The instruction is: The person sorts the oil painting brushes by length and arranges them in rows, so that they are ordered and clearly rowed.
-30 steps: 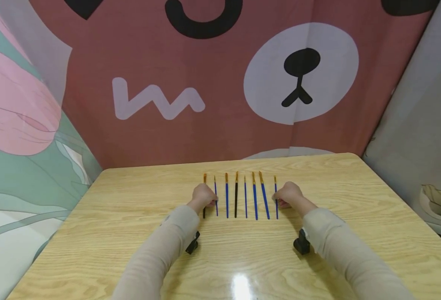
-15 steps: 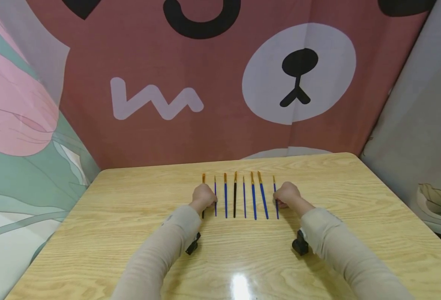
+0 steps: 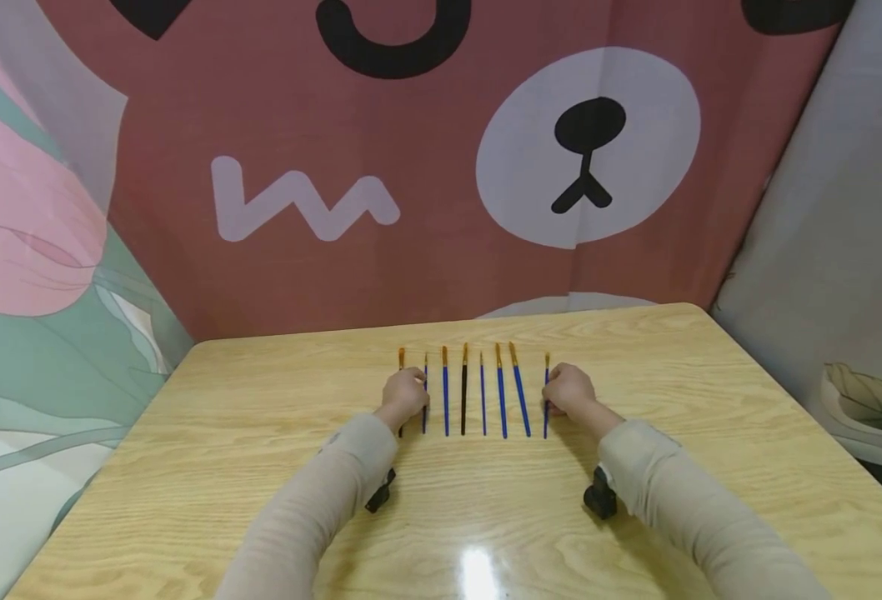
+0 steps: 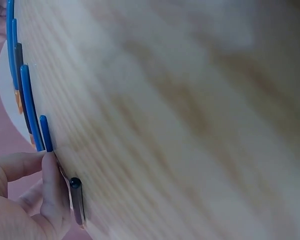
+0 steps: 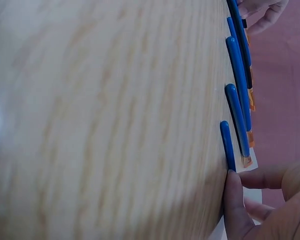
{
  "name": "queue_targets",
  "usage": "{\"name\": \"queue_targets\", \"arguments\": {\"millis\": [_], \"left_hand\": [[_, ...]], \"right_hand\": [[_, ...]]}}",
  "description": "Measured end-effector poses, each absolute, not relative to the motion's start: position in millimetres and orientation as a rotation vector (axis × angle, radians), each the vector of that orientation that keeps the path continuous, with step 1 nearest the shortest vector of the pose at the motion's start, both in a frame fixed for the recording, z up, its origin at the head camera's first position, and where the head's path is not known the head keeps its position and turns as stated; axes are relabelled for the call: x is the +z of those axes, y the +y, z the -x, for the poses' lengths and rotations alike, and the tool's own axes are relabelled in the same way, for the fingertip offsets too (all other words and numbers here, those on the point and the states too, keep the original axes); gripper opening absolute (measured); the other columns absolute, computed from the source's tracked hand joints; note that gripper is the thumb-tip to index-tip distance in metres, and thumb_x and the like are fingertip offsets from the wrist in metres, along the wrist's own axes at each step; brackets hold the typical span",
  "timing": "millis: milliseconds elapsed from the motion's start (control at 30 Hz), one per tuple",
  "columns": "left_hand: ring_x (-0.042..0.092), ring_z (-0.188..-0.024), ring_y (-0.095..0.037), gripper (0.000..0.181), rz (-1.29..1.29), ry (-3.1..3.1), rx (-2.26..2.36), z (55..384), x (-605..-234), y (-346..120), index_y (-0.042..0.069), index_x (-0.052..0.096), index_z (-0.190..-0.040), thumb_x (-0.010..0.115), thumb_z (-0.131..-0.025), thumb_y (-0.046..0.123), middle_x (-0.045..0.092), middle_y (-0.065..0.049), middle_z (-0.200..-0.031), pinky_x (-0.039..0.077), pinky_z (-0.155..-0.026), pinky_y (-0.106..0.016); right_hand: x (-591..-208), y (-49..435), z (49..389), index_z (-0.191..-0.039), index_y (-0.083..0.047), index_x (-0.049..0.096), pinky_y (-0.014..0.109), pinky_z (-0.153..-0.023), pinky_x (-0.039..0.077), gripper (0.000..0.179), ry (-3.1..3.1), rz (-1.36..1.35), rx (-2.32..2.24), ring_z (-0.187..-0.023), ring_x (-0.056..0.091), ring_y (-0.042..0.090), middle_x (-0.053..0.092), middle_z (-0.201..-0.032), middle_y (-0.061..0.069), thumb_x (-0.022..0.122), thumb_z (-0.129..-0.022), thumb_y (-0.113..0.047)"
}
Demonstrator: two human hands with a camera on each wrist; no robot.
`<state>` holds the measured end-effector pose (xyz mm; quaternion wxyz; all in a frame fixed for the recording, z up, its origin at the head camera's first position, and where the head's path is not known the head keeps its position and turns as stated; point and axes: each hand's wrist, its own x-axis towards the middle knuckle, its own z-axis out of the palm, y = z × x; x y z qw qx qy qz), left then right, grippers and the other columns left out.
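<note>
Several paintbrushes lie in a row on the wooden table, bristles toward the far edge. My left hand (image 3: 405,393) pinches a thin blue paintbrush (image 3: 424,423), second from the left, between thumb and finger; the left wrist view shows its blue handle end (image 4: 45,131). Under that wrist runs a dark paintbrush (image 3: 401,360), partly hidden. At the row's right end, my right hand (image 3: 572,390) pinches another blue paintbrush (image 3: 546,427), whose handle (image 5: 227,142) sticks out from the fingertips in the right wrist view. Between the hands lie a black paintbrush (image 3: 464,392) and several blue ones.
The wooden table (image 3: 261,467) reaches back to a reddish cloth (image 3: 351,283) with a cartoon bear print. A patterned cloth (image 3: 28,358) hangs at the left and a grey one (image 3: 809,275) at the right. Bright glare marks the table's front.
The right-hand paintbrush has turned from a slight tilt to nearly straight, in line with the row. My left hand has shifted only slightly on its brush. The whole view has drifted a little.
</note>
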<state>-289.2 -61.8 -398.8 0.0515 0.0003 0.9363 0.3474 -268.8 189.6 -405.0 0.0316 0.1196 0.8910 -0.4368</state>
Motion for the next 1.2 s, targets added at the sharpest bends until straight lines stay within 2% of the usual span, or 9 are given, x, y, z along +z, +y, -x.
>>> {"name": "queue_targets", "arguments": {"millis": [200,467,667,767,867,1000,1100,1200], "left_hand": [[0.043,-0.047,-0.012,0.039,-0.031,2.853,1.032,289,-398,-62,0.003,0.054,-0.113,0.054,-0.075,-0.003,0.061,-0.010,-0.079,0.038,-0.040,-0.020],[0.050,-0.064,-0.018,0.038,0.007,2.845,1.068,287,-398,-63,-0.001,0.052,-0.113,0.056,-0.076,-0.002,0.056,-0.015,-0.103,0.045,-0.051,-0.025],[0.048,-0.062,-0.019,0.037,0.031,2.860,1.074,284,-396,-61,-0.002,0.052,-0.113,0.052,-0.076,-0.002,0.056,-0.016,-0.101,0.041,-0.047,-0.024],[0.050,-0.064,-0.019,0.040,0.036,2.875,1.051,282,-395,-60,0.000,0.052,-0.114,0.052,-0.074,-0.002,0.057,-0.015,-0.104,0.041,-0.047,-0.023],[0.053,-0.073,-0.021,0.042,0.034,2.895,1.006,281,-393,-59,0.002,0.053,-0.115,0.051,-0.073,-0.001,0.057,-0.012,-0.106,0.046,-0.053,-0.026],[0.054,-0.083,-0.024,0.040,0.017,2.911,0.939,281,-392,-57,0.003,0.054,-0.113,0.052,-0.073,0.001,0.058,-0.011,-0.105,0.049,-0.064,-0.032],[0.054,-0.077,-0.022,0.040,0.010,2.899,0.924,281,-392,-57,0.004,0.054,-0.113,0.053,-0.073,0.001,0.059,-0.011,-0.100,0.047,-0.058,-0.030],[0.051,-0.063,-0.018,0.043,0.001,2.868,0.941,282,-392,-58,0.004,0.054,-0.115,0.053,-0.072,-0.001,0.060,-0.011,-0.098,0.040,-0.046,-0.023]], "right_hand": [[-408,192,271,-0.110,0.007,0.047,0.021,-0.042,0.048,0.037,2.734,-0.363,-1.391,-0.043,0.051,0.012,0.057,-0.071,0.014,0.046,-0.072,0.006],[-404,190,268,-0.114,0.007,0.047,0.021,-0.042,0.048,0.044,2.771,-0.351,-1.334,-0.042,0.051,0.011,0.058,-0.080,0.017,0.048,-0.071,0.005],[-399,188,266,-0.117,0.007,0.045,0.018,-0.040,0.041,0.045,2.854,-0.340,-1.168,-0.039,0.047,0.009,0.060,-0.088,0.018,0.042,-0.072,0.001],[-398,186,266,-0.119,0.005,0.044,0.017,-0.037,0.038,0.046,2.871,-0.350,-1.127,-0.037,0.044,0.007,0.061,-0.079,0.014,0.040,-0.073,0.001],[-398,184,266,-0.120,0.004,0.044,0.016,-0.035,0.034,0.049,2.889,-0.353,-1.084,-0.035,0.039,0.006,0.059,-0.066,0.010,0.040,-0.071,0.002],[-396,182,266,-0.120,0.003,0.045,0.017,-0.035,0.031,0.053,2.913,-0.361,-1.040,-0.037,0.036,0.008,0.060,-0.080,0.013,0.041,-0.067,0.002],[-395,181,266,-0.121,0.002,0.045,0.017,-0.034,0.030,0.053,2.897,-0.373,-1.042,-0.037,0.034,0.007,0.060,-0.075,0.010,0.041,-0.068,0.001],[-394,181,266,-0.123,0.003,0.043,0.015,-0.033,0.029,0.053,2.855,-0.384,-1.068,-0.034,0.032,0.005,0.054,-0.055,0.003,0.042,-0.070,0.001]]}}
